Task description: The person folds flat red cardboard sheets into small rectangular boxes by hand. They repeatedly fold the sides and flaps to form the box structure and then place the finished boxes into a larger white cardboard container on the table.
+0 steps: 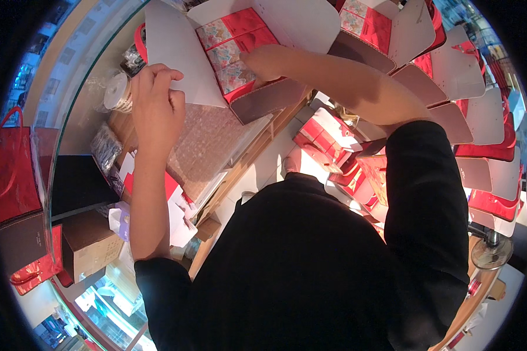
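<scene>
An open gift box (184, 50) with white inner walls, a brown front flap (266, 100) and a red handle (140, 42) stands at the top of the head view. Inside it sit several small boxes with red and floral lids (231, 51). My left hand (157, 96) is closed, its fingers curled over the lower left corner of the white side wall. Across the front of the box, my right hand (264, 63) reaches in over the small boxes. Its fingertips point down by the front flap and are mostly hidden, so I cannot tell their grip.
Several similar open gift boxes (418, 32) stand in a row on the right. A white roll (118, 92) and a plastic-wrapped packet (105, 146) lie left of my arm. Further left are a glass edge, a cardboard box (93, 248) and a red bag (17, 169). More red boxes (322, 137) sit lower down.
</scene>
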Tool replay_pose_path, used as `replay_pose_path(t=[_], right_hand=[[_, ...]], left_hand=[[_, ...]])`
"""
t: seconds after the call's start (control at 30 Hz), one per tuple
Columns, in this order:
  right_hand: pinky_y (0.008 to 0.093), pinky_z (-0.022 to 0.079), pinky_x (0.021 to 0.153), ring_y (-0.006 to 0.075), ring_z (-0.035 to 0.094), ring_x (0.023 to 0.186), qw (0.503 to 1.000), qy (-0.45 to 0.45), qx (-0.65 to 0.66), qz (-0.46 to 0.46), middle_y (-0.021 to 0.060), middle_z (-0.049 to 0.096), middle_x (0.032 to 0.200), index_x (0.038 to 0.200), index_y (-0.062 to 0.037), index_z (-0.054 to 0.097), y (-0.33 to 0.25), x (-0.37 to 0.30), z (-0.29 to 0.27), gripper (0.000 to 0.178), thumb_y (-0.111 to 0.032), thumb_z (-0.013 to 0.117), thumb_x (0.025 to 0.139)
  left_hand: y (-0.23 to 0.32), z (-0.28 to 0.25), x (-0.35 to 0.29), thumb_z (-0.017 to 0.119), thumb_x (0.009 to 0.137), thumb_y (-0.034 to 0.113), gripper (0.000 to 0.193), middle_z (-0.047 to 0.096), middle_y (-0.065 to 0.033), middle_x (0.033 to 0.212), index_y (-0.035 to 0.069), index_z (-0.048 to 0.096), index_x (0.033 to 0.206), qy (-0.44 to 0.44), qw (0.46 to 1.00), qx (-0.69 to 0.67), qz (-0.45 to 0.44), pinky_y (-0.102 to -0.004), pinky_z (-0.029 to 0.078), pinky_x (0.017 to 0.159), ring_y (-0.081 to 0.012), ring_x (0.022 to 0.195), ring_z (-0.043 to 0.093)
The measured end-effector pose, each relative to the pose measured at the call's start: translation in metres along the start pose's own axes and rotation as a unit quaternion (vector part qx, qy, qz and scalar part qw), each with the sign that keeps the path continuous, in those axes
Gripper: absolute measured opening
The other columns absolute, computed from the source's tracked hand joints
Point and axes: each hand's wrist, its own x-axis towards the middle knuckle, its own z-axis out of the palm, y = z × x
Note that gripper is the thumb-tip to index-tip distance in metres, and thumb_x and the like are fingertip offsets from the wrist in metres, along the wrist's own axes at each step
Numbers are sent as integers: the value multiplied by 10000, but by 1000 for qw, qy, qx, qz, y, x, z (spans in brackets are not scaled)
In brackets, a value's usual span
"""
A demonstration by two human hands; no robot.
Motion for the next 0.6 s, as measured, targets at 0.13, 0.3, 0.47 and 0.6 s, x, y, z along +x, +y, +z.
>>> replay_pose_path(t=[0.13,0.3,0.47,0.6], right_hand=[[438,490,769,386,564,1019,996,-71,45,27,243,552,1140,1209,-12,447,-3,18,8,729,-361,775,660],[418,485,815,354,559,1055,992,-87,88,-29,227,580,1120,1305,-31,403,12,15,-18,847,-377,785,633],[454,452,891,358,556,1081,988,-112,-66,-86,202,549,1213,1358,-117,399,13,35,3,698,-296,664,737],[463,501,774,344,618,959,993,-66,-86,-36,194,598,1117,1221,-138,547,1,37,25,414,-234,547,818]], left_hand=[[1,1,-1,511,684,-17,217,537,-105,963,52,581,878,0,1000,-4,-9,-403,418,804,-307,923,506],[3,-1,-3,516,686,-16,203,534,-102,961,53,574,868,7,1000,-6,-16,-402,422,801,-305,924,504],[4,1,0,522,683,-16,203,533,-102,959,58,574,865,3,1000,-6,-15,-403,420,801,-304,920,504],[4,2,0,524,681,-14,203,535,-103,961,60,575,864,7,1000,-11,-13,-402,419,800,-305,917,504]])
